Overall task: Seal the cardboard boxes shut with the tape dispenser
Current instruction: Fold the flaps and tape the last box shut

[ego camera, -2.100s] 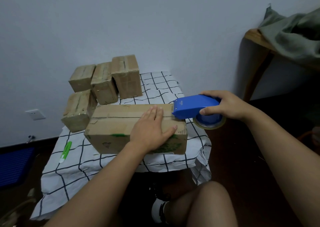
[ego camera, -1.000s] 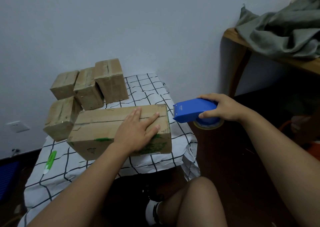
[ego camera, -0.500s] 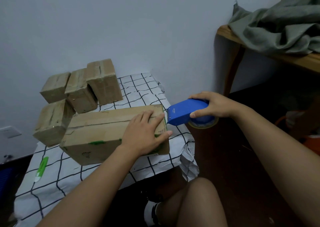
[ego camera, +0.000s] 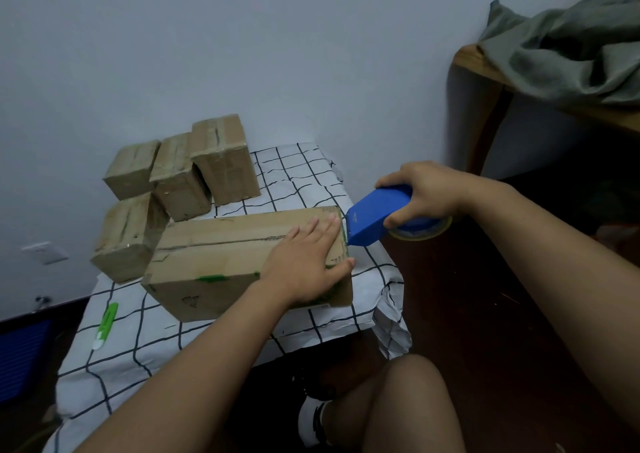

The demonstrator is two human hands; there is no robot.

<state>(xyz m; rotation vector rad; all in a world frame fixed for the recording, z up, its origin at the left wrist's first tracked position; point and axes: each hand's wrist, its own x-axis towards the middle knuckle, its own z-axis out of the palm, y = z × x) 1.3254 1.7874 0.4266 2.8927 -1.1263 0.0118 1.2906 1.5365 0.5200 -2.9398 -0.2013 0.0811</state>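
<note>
A long cardboard box (ego camera: 221,255) lies on the checked cloth of a low table (ego camera: 311,175), its top seam running left to right. My left hand (ego camera: 304,258) lies flat on the right end of the box top, fingers straight, thumb over the near edge. My right hand (ego camera: 426,193) grips a blue tape dispenser (ego camera: 374,217) with a roll of clear tape underneath. The dispenser's front tip is at the box's right end face, tilted down.
Several small taped cardboard boxes (ego camera: 180,175) are stacked at the back left against the wall. A green and white pen-like object (ego camera: 105,324) lies on the cloth at the left. A wooden table (ego camera: 478,82) with grey-green cloth (ego camera: 568,47) stands at the right. My knee (ego camera: 408,404) is below.
The dispenser came off the box top's right end, swung out to the right, then came back tilted nose-down against the box's right end face. My left hand slid toward the box's right end.
</note>
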